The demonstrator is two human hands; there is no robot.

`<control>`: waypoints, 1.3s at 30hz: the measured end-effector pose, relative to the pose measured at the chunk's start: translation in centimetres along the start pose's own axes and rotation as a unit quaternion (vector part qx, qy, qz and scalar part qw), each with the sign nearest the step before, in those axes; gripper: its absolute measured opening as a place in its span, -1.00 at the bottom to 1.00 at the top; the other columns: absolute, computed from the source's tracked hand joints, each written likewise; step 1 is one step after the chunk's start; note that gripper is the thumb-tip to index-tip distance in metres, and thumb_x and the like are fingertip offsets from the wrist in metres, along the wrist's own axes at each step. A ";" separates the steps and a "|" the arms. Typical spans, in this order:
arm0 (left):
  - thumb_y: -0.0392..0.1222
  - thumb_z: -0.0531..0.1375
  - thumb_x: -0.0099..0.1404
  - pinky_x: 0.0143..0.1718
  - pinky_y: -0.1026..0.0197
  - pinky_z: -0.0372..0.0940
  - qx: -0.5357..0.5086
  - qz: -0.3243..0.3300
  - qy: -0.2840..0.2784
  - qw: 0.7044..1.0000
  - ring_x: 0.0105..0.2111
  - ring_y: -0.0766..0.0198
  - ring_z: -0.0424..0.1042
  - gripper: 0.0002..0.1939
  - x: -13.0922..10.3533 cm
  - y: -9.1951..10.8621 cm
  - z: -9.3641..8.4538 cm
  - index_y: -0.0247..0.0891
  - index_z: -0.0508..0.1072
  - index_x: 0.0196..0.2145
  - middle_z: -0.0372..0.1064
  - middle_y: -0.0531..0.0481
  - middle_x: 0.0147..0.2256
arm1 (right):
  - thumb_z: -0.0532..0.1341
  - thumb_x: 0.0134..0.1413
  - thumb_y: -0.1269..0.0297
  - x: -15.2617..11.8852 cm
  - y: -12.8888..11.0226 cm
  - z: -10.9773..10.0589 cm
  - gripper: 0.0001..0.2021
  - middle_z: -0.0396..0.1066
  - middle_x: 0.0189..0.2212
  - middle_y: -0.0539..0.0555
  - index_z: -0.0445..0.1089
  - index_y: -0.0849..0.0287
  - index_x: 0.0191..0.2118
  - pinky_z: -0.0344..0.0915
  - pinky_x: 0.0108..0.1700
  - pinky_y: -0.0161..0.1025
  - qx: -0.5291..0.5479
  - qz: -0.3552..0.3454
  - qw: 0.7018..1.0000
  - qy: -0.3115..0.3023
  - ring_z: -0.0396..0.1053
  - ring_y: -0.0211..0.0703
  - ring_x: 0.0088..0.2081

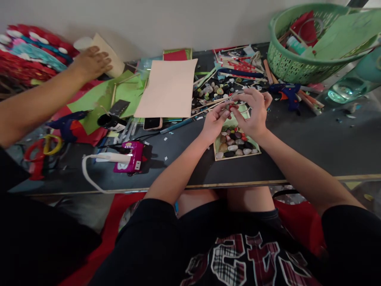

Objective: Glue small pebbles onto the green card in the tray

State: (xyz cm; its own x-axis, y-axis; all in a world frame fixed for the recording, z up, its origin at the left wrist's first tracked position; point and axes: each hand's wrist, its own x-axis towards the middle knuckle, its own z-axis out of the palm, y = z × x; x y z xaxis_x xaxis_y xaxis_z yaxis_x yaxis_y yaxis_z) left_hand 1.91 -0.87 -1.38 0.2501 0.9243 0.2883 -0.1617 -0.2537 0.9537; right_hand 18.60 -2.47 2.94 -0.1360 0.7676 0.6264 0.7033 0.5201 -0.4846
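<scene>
Above a shallow tray point(216, 149) holding pebbles point(232, 147), both my hands meet with the fingertips close together. Between them is a small red item point(231, 107), too small to identify. My left hand point(214, 121) is closed at the fingertips beside it. My right hand point(253, 111) pinches from the other side, with its other fingers raised and curved. A thin clear strand or loop shows near the right fingers. The tray's stones are dark, brown, white and red, and its far part is partly hidden by my hands.
Behind the tray lie loose pebbles point(218, 90) and sticks. A green basket point(297, 65), blue glue gun point(290, 93) and bottle point(342, 89) stand right. Left are cream paper point(168, 87), a phone point(152, 123), a purple power adapter point(131, 157) and another person's hand point(92, 63).
</scene>
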 end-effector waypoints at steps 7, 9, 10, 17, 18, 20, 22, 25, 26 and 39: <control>0.42 0.27 0.28 -0.10 0.15 0.37 0.026 0.018 -0.017 0.999 -0.23 0.24 0.47 -0.32 0.4 -0.7 -0.5 -0.16 0.49 0.10 0.56 -0.09 -0.09 | 0.10 0.37 -0.10 0.4 1.1 0.3 -0.64 0.44 0.13 0.18 0.40 0.06 -0.02 0.02 0.41 0.38 0.017 -0.010 0.999 -0.038 0.40 0.17 0.21; 0.44 0.25 0.28 -0.11 0.15 0.38 0.033 0.025 -0.031 0.999 -0.25 0.24 0.48 -0.28 0.6 -1.0 -0.5 -0.19 0.47 0.11 0.56 -0.10 -0.13 | 0.05 0.40 -0.11 0.4 1.7 0.7 -0.60 0.44 0.10 0.23 0.34 0.09 0.06 0.09 0.38 0.38 0.031 -0.035 0.998 -0.047 0.34 0.20 0.28; 0.44 0.25 0.28 -0.13 0.15 0.38 0.033 0.025 -0.033 0.999 -0.27 0.25 0.48 -0.28 0.6 -1.0 -0.5 -0.20 0.47 0.11 0.56 -0.09 -0.16 | 0.01 0.42 -0.11 0.4 1.9 0.9 -0.57 0.43 0.09 0.24 0.28 0.10 0.12 0.13 0.35 0.38 0.043 -0.047 0.997 -0.053 0.33 0.20 0.28; 0.40 0.34 0.21 -0.32 0.21 0.36 0.021 0.010 -0.033 0.999 -0.42 0.31 0.42 -0.26 0.5 -0.8 -0.5 -0.23 0.54 0.11 0.59 -0.04 -0.29 | -0.10 0.49 -0.08 0.2 1.7 1.7 -0.47 0.41 -0.04 0.17 -0.17 0.01 0.39 0.42 0.16 0.24 0.127 -0.074 0.986 -0.082 0.46 0.02 0.02; 0.40 0.35 0.19 -0.32 0.21 0.36 0.020 0.009 -0.033 0.999 -0.40 0.30 0.44 -0.25 0.5 -0.7 -0.5 -0.24 0.55 0.10 0.60 -0.06 -0.25 | -0.09 0.49 -0.08 0.2 1.6 1.7 -0.46 0.40 -0.02 0.17 -0.19 0.00 0.40 0.42 0.16 0.23 0.134 -0.074 0.985 -0.080 0.46 0.02 0.01; 0.39 0.37 0.18 -0.32 0.21 0.36 0.023 0.008 -0.031 0.999 -0.37 0.28 0.46 -0.28 0.5 -0.5 -0.5 -0.25 0.59 0.05 0.62 -0.11 -0.19 | -0.07 0.48 -0.08 0.1 1.6 1.8 -0.45 0.38 0.03 0.19 -0.19 -0.02 0.40 0.42 0.17 0.25 0.146 -0.069 0.984 -0.078 0.44 0.02 0.02; 0.38 0.37 0.18 -0.35 0.23 0.33 0.022 0.006 -0.019 1.000 -0.41 0.31 0.44 -0.32 0.4 -0.3 -0.4 -0.26 0.62 -0.02 0.61 -0.09 -0.22 | -0.05 0.47 -0.07 0.0 1.5 1.8 -0.45 0.36 0.07 0.19 -0.17 -0.03 0.40 0.41 0.19 0.26 0.150 -0.060 0.984 -0.079 0.43 0.03 0.04; 0.37 0.37 0.20 -0.43 0.29 0.25 -0.006 0.007 0.010 1.000 -0.52 0.41 0.31 -0.42 0.4 0.2 0.0 -0.24 0.64 -0.17 0.50 0.04 -0.44 | -0.04 0.48 -0.04 0.1 1.4 1.9 -0.46 0.38 0.05 0.18 -0.18 -0.04 0.41 0.44 0.17 0.24 0.151 -0.047 0.984 -0.085 0.44 0.03 0.03; 0.36 0.38 0.20 -0.45 0.31 0.22 -0.021 0.007 0.018 1.000 -0.54 0.43 0.28 -0.45 0.4 0.3 0.2 -0.24 0.63 -0.23 0.43 0.08 -0.49 | -0.04 0.48 -0.02 0.1 1.3 2.0 -0.46 0.38 0.03 0.17 -0.19 -0.04 0.41 0.45 0.16 0.22 0.153 -0.039 0.984 -0.089 0.45 0.02 0.02; 0.37 0.51 -0.10 -0.51 0.36 0.14 -0.161 -0.054 0.034 0.985 -0.58 0.50 0.17 -0.39 0.5 1.7 1.2 -0.26 0.54 -0.48 0.27 0.18 -0.60 | -0.13 0.50 0.01 -0.2 0.8 2.2 -0.52 0.37 -0.06 0.15 -0.13 -0.07 0.41 0.53 0.05 0.06 0.190 -0.056 0.978 -0.068 0.45 -0.06 -0.06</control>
State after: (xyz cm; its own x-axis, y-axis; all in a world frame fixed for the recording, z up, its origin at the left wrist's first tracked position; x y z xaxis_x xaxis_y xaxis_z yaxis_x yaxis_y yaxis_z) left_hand 2.86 -1.21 0.43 0.2202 0.9605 0.1704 -0.4349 -0.0597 0.8985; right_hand 17.67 -1.33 1.06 -0.3061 0.7274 0.6142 0.3729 0.6852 -0.6256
